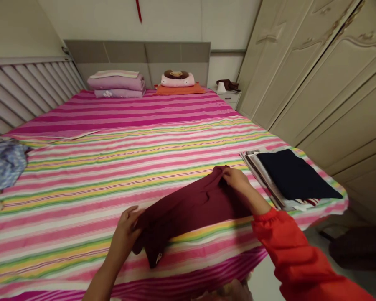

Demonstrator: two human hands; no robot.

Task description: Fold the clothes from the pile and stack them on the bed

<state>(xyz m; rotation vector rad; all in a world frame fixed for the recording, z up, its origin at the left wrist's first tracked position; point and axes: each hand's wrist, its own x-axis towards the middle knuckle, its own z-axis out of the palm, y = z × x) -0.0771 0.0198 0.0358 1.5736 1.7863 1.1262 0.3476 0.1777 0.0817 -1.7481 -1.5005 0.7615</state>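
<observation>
A maroon garment (194, 205) stretches between my two hands over the striped bedspread (81, 184). My left hand (128, 225) grips its left end, fingers bent around the cloth. At the upper right corner, my right hand (236, 179) pinches the fabric between thumb and fingers. The lower left part of the garment hangs in a loose fold with a small light tag or mark. A red sleeve covers my right forearm; my left forearm is bare.
Folded clothes with a dark navy piece (297, 175) on top lie at the bed's right edge. A blue checked cloth (6, 163) is at the far left. Folded bedding (117, 83) and an orange pillow (180, 89) rest by the headboard. Wardrobes (326, 83) stand right.
</observation>
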